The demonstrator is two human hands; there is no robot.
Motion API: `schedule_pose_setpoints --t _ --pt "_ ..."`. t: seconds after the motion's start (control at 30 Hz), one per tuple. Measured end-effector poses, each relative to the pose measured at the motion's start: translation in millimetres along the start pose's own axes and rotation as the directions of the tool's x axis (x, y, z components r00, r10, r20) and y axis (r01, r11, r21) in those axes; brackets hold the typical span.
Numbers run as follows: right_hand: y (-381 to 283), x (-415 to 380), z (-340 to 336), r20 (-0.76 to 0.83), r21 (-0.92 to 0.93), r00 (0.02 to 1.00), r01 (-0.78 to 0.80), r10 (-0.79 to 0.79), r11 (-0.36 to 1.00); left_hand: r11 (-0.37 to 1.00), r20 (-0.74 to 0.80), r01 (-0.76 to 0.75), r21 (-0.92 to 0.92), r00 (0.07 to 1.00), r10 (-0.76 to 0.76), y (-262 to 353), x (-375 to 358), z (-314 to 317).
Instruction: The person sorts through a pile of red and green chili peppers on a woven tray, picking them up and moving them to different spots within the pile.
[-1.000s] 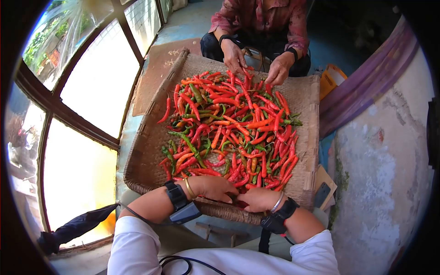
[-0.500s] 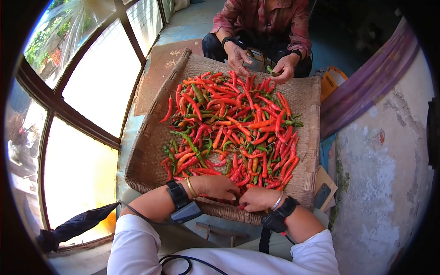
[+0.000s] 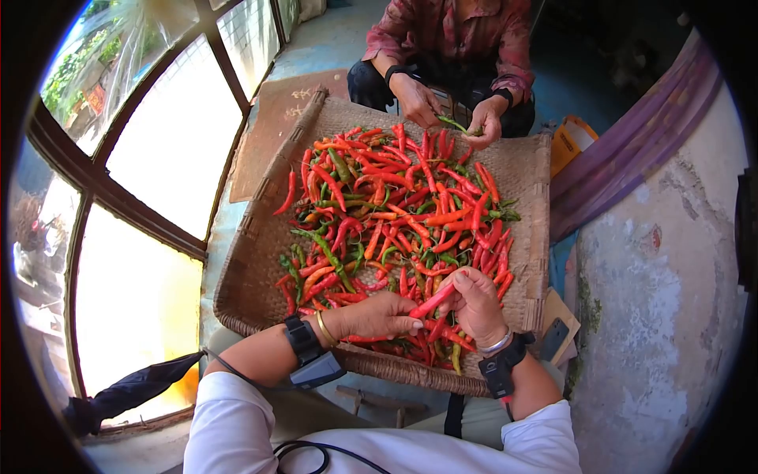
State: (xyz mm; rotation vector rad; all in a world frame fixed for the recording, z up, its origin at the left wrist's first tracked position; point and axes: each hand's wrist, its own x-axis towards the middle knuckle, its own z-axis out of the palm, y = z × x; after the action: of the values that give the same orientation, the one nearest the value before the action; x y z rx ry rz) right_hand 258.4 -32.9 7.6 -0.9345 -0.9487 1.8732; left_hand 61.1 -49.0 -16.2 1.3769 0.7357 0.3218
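A red chili pepper (image 3: 433,301) is held slantwise between my two hands over the near side of the woven basket (image 3: 530,186). My right hand (image 3: 478,310) is closed, pinching its upper end between thumb and fingers. At the lower end, my left hand (image 3: 380,316) is closed with its fingertips on the pepper. Beneath and around both hands lies a pile of mostly red chili peppers (image 3: 387,209), with some green and orange ones mixed in. A yellowish-green pepper (image 3: 455,359) rests near the basket's front rim, left of my right wrist.
Across the basket, a person in a patterned red shirt (image 3: 509,47) holds a green chili pepper (image 3: 452,124) between both hands. Framed windows (image 3: 162,150) run along the left. To the right are a plastered wall (image 3: 639,316), a purple curtain (image 3: 624,150) and a phone (image 3: 555,338).
My hands have lifted from the pile at the basket's near edge, and a red chili pepper now shows between them. My right hand has moved up and turned. The other person's green pepper is more visible.
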Motion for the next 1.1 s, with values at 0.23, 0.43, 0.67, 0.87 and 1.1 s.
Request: schedule_pose_setpoints --t 0.23,0.43,0.67,0.87,1.1 --pt "1 7 -14 -0.103 0.246 0.995 0.033 -0.008 0.969 0.96 -0.178 -0.096 -0.264 0.983 0.05 16 -6 -15" --pt "-11 13 -24 -0.072 -0.149 0.995 -0.079 0.069 0.986 0.792 -0.641 -0.459 -0.402 0.759 0.115 23 -11 -55" --pt "20 2 -14 0.277 -0.946 0.861 0.168 0.426 0.276 0.797 -0.44 -0.078 -0.599 0.864 -0.246 4 -6 -51" --pt "34 -1 -19 0.434 -0.898 0.808 0.425 0.399 0.116 0.972 -0.127 0.135 -0.193 0.979 -0.161 -11 4 -19" --pt "40 -5 -11 0.343 -0.901 0.695 0.435 0.632 0.01 0.973 -0.006 0.215 0.084 0.976 -0.215 -8 3 -11"
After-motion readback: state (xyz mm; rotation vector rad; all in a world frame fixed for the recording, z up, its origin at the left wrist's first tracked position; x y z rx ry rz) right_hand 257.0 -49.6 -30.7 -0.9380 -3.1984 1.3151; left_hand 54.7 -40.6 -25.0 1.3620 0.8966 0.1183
